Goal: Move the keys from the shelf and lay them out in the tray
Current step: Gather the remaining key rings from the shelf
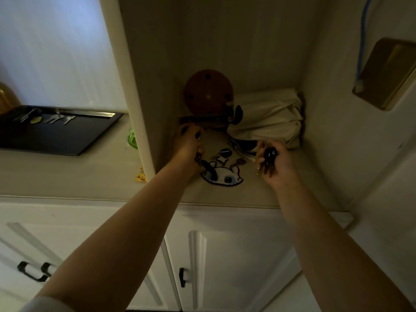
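Black tray (67,140) sits on the beige counter left of the shelf's side panel (135,86), well apart from your hands. A few silver keys (56,119) lie in a row along its far edge, with a small yellow-green tag (36,120) among them.

Your left hand (188,144) is inside the shelf (258,197) near its left wall, fingers curled down and closed on a dark key bunch (208,166) that trails out below the palm and over the pixel-art cat coaster (222,175). Dark nail polish shows on two fingertips.

Your right hand (273,163) is palm-up toward the right side of the shelf, fingers loosely cupped around a black key fob (270,154), with a couple of brownish keys hanging below it against the palm.

Between your hands, on the shelf floor, lie loose items: a dark oval fob (225,152), a small white tag (221,159) and a brownish key (240,162), all just beyond the coaster's far edge.

At the back of the shelf a round brown disc with holes (208,92) leans on the rear wall, and a cream cloth bag (267,115) fills the back right corner. Dim light, so key details are hard to make out.

White cabinet doors (225,262) with black handles sit below the shelf's front edge.
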